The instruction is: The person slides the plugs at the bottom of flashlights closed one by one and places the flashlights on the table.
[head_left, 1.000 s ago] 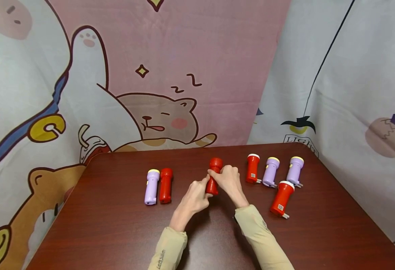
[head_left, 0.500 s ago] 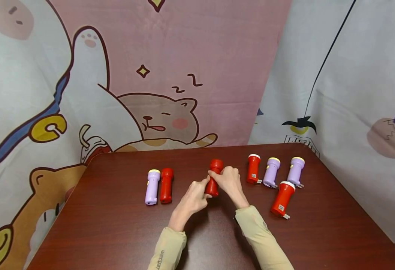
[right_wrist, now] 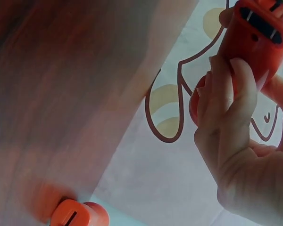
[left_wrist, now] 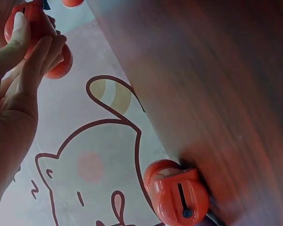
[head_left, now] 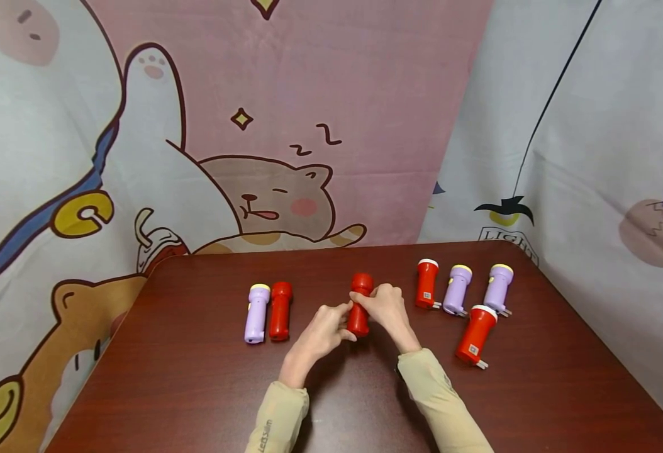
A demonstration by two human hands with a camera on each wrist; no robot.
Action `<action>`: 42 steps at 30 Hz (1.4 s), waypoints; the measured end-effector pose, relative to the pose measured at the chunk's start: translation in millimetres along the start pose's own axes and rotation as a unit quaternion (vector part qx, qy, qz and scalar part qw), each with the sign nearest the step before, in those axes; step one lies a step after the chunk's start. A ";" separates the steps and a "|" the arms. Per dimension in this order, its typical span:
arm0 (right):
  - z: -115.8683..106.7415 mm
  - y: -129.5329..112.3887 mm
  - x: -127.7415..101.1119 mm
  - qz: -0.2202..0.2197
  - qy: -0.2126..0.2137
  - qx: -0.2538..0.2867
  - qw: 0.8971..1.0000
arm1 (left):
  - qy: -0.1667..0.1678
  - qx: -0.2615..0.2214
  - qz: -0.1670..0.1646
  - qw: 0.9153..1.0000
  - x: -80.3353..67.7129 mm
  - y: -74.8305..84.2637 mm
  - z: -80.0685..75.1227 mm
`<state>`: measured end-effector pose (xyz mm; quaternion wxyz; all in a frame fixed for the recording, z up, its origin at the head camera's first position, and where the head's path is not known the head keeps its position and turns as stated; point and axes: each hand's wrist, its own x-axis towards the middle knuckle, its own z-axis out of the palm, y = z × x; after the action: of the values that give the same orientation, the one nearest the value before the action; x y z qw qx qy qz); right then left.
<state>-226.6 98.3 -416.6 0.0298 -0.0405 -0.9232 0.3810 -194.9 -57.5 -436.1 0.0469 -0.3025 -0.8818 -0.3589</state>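
A red flashlight is held between both hands over the middle of the table, its head pointing away from me. My left hand grips the flashlight's left side and near end, the thumb lying along its end in the left wrist view. From the right, my right hand holds the flashlight just below its head, thumb across the top. In the right wrist view the red flashlight shows a dark slot in its end, with curled fingers around the body. Part of the flashlight is hidden behind the fingers.
On the left of the brown table, a purple flashlight lies beside another red flashlight. To the right lie two purple flashlights and two red ones, plug prongs sticking out. A printed cloth hangs behind.
The held red flashlight has come slightly nearer to me and its near end has swung a little to the right. Both hands moved with it; the other flashlights stay put.
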 end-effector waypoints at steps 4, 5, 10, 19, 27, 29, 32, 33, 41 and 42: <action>1.5 1.9 -1.4 0.000 -0.003 0.003 1.000 | -0.017 -0.028 -0.007 0.999 -1.5 -3.4 -2.1; 1.7 2.4 -1.6 0.000 -0.004 0.003 1.000 | -0.019 -0.033 -0.010 0.999 -2.0 -4.2 -2.9; 2.4 5.7 -1.5 0.014 -0.013 0.019 1.000 | 0.016 0.012 -0.029 0.999 -6.3 -12.5 -10.8; 2.4 10.7 -2.0 0.039 -0.027 0.043 0.998 | 0.201 0.202 -0.180 0.941 -17.1 -27.7 -45.3; 3.5 12.8 -3.1 0.036 -0.025 0.040 0.998 | 0.180 0.220 -0.334 0.899 -21.4 -40.3 -60.6; 3.8 13.0 -3.3 0.036 -0.025 0.037 0.998 | 0.163 0.218 -0.353 0.895 -20.5 -43.4 -61.5; 3.7 12.8 -3.7 0.036 -0.028 0.033 0.998 | 0.141 0.213 -0.368 0.894 -19.5 -46.6 -61.7; 3.5 12.6 -3.9 0.036 -0.029 0.033 0.998 | 0.137 0.211 -0.369 0.895 -19.0 -47.0 -61.8; 5.1 11.7 -5.2 0.036 -0.038 0.032 0.998 | 0.137 0.224 -0.351 0.899 -15.7 -48.1 -59.1; 5.6 11.6 -5.5 0.036 -0.040 0.031 0.998 | 0.139 0.228 -0.347 0.899 -15.5 -48.2 -58.3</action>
<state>-221.1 102.0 -428.9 -0.0193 -0.0575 -0.9095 0.4112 -217.5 -130.8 -426.9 0.1097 0.0942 -0.9729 -0.1802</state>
